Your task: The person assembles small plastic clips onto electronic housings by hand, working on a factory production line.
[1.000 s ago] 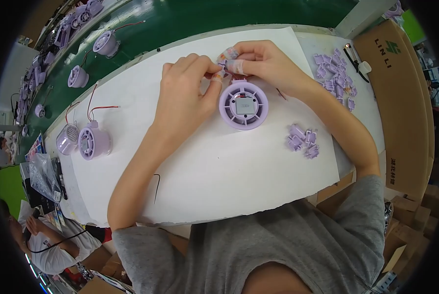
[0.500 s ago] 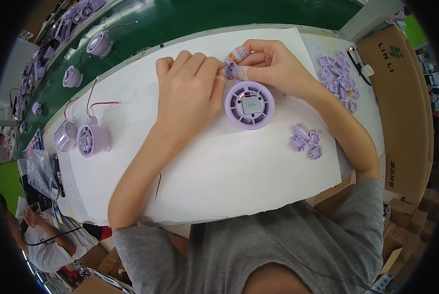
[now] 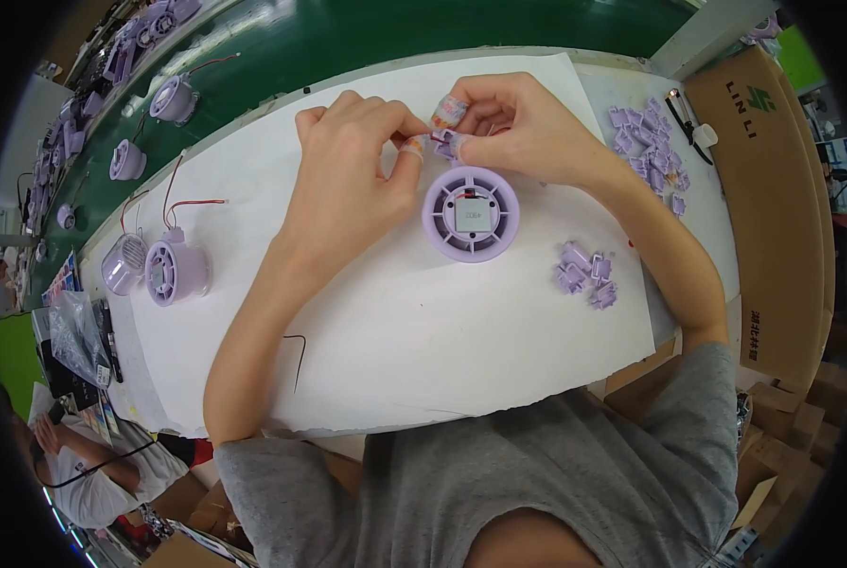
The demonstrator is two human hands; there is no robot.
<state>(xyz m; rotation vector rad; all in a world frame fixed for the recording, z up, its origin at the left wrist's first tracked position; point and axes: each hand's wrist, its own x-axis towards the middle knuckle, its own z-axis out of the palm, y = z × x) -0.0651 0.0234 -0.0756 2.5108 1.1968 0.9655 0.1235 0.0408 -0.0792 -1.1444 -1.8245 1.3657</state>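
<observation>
A round light-purple fan housing (image 3: 506,230) stands on the white sheet in front of me, its spoked ring and grey square centre facing up. Just beyond it, my right hand (image 3: 532,133) pinches a small purple plastic clip (image 3: 445,149) between thumb and forefinger. My left hand (image 3: 348,175) has thumb and forefinger closed against the clip's left side, where a short bit of reddish wire (image 3: 437,138) shows at the fingertips. Both hands have patterned tape around some fingers. Where the rest of the wire runs is mostly hidden by the fingers.
Several loose purple clips (image 3: 586,275) lie right of the housing, with a larger pile (image 3: 646,142) farther right. Two purple fan units (image 3: 177,272) with red wires stand at left. A bent black hex key (image 3: 300,355) lies nearer me. A cardboard box (image 3: 764,218) borders the right side.
My left finger and thumb have drawn slightly left, showing a bit of wire by the clip. The whole view has shifted slightly; the units on the green belt appear farther left and lower.
</observation>
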